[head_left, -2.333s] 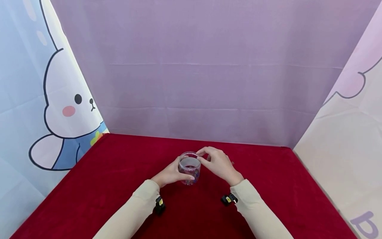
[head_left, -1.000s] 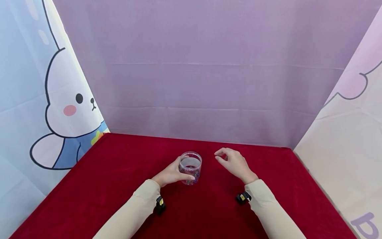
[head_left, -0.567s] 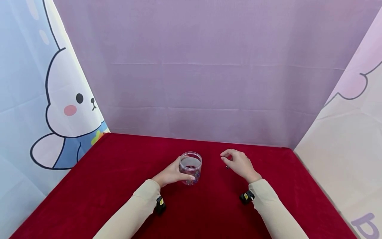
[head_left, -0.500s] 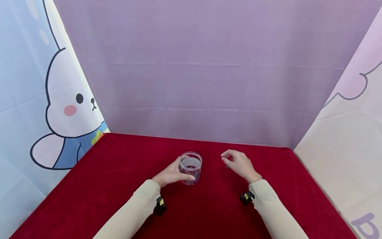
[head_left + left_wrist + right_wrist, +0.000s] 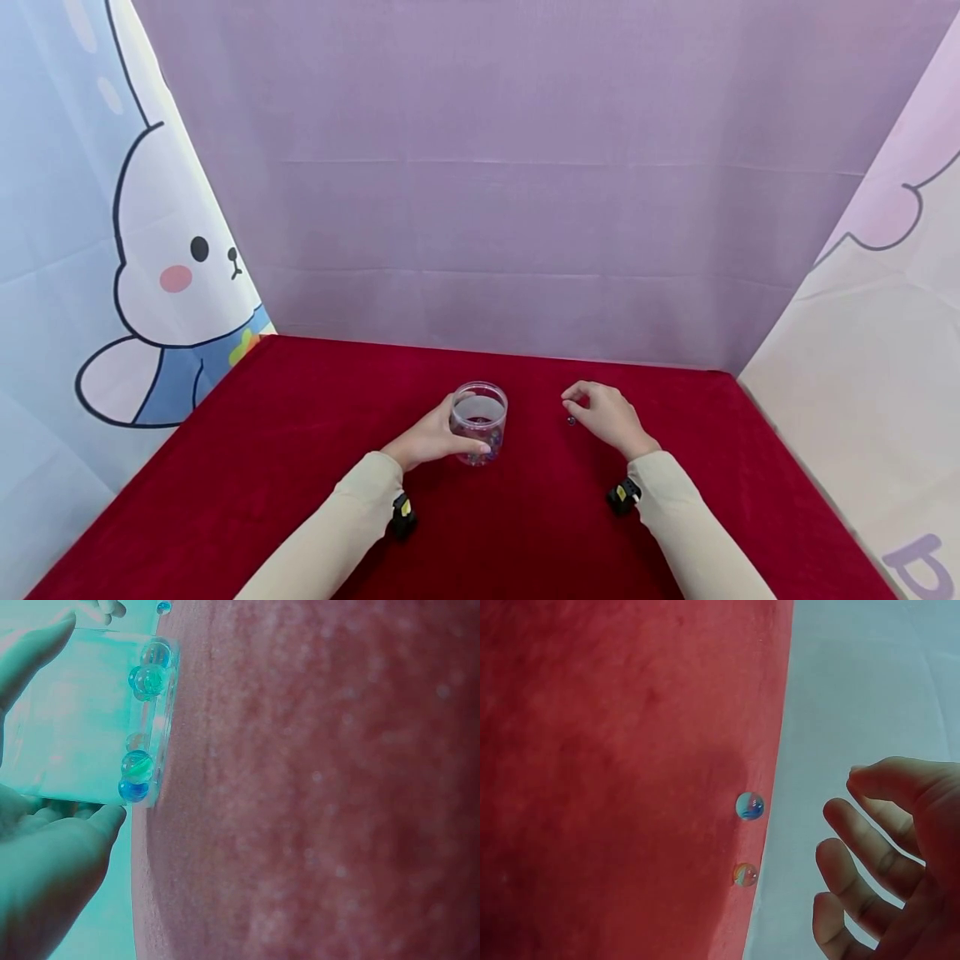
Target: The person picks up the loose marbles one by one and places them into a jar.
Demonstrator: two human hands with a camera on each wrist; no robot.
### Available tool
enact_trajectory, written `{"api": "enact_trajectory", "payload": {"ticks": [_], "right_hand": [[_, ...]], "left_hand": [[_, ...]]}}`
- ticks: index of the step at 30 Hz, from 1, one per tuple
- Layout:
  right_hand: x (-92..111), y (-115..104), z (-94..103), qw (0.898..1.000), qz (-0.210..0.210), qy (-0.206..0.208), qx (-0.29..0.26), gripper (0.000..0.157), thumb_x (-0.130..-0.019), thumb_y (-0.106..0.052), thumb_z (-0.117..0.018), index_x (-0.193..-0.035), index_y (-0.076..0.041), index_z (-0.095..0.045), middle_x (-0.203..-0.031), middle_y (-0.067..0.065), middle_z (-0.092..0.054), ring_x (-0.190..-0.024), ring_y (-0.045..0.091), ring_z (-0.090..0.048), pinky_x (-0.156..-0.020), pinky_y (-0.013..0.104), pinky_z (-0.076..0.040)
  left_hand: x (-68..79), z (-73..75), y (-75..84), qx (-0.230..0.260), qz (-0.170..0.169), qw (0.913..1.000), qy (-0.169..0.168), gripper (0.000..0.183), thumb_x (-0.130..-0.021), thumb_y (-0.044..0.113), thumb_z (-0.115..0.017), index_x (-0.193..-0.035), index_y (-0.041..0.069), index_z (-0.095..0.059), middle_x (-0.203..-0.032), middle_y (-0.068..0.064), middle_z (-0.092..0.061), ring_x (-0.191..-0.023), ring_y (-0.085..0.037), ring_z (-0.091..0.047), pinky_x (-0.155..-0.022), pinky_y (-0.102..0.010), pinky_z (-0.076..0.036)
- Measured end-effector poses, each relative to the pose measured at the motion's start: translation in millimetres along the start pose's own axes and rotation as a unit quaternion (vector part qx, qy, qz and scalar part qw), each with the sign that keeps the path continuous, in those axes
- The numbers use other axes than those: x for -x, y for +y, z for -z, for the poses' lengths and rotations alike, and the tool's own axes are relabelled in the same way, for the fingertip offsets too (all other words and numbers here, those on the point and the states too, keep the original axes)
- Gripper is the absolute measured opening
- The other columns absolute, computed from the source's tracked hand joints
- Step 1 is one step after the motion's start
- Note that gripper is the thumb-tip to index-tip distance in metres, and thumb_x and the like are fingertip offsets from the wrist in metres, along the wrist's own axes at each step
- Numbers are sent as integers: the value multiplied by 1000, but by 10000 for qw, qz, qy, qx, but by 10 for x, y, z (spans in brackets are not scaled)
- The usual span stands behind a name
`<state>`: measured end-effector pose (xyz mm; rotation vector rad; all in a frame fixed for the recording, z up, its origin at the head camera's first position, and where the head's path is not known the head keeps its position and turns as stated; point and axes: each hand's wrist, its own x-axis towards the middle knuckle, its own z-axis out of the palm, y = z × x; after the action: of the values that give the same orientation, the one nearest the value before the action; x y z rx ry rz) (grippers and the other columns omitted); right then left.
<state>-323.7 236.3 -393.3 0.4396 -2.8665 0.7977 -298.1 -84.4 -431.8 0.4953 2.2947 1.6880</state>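
My left hand (image 5: pixel 433 433) grips a clear jar (image 5: pixel 468 407) that stands upright on the red cloth, thumb on the near side. In the left wrist view several glass marbles (image 5: pixel 137 766) lie at the bottom of the jar. Off to the jar's right, my right hand (image 5: pixel 606 415) hovers with loosely bent fingers, and nothing shows between them. Just below its fingertips a small marble (image 5: pixel 572 421) lies on the cloth. The right wrist view shows a blue-streaked marble (image 5: pixel 750 805) and a yellowish one (image 5: pixel 745 874), both apart from the fingers.
The red cloth (image 5: pixel 315 400) covers the tabletop. A lilac curtain (image 5: pixel 480 208) hangs behind it, with a rabbit-print panel (image 5: pixel 180 275) on the left and a pale panel (image 5: pixel 885 350) on the right. Each wrist carries a small black camera.
My right hand has gone from the jar's rim out to the right, then shifted slightly further right and lower, uncovering the marble. My left hand and the jar stay in place.
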Motion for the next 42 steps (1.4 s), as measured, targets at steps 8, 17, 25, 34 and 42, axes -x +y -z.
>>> {"api": "enact_trajectory", "payload": {"ticks": [8,17,25,34,42], "right_hand": [[17,9,0,9998,-125,-87,106,16,-94,-19,-71,-109,-14,-73,-100,-2,-69,-73,14,-56,-60,35,-46],[19,45,-45,9984,-383,-241,326,11,-93,-21,-71,-104,-17,-74,-97,-4,-70,-90,18,-65,-73,45,-52],[32,70,-95,9967,-551,-442,405,11,-93,-21,-71,-104,-17,-74,-103,-1,-70,-97,21,-65,-80,48,-52],[46,63,-100,9939,-665,-766,439,15,-93,-19,-73,-107,-15,-74,-103,-1,-70,-95,20,-65,-79,48,-52],[36,71,-117,9934,-713,-793,425,15,-89,-15,-75,-105,-15,-74,-101,-1,-69,-94,19,-64,-80,48,-51]], "left_hand": [[3,-2,-9,4,51,10000,7,101,-76,33,-90,-154,13,-28,-140,-8,-50,-129,-24,-45,-108,-51,-38],[-3,0,-8,5,-1,10000,10,99,-77,31,-89,-153,12,-28,-140,-10,-51,-130,-26,-46,-108,-52,-38],[-6,-2,-12,9,-16,10000,-16,100,-77,31,-89,-154,12,-28,-140,-8,-50,-131,-26,-45,-108,-53,-38],[-12,-4,-39,17,-15,10000,-5,100,-77,31,-90,-153,13,-29,-138,-5,-51,-130,-24,-46,-108,-52,-38],[-5,-4,-43,32,-48,10000,6,99,-77,32,-89,-153,12,-29,-138,-6,-52,-129,-25,-46,-108,-53,-38]]}}
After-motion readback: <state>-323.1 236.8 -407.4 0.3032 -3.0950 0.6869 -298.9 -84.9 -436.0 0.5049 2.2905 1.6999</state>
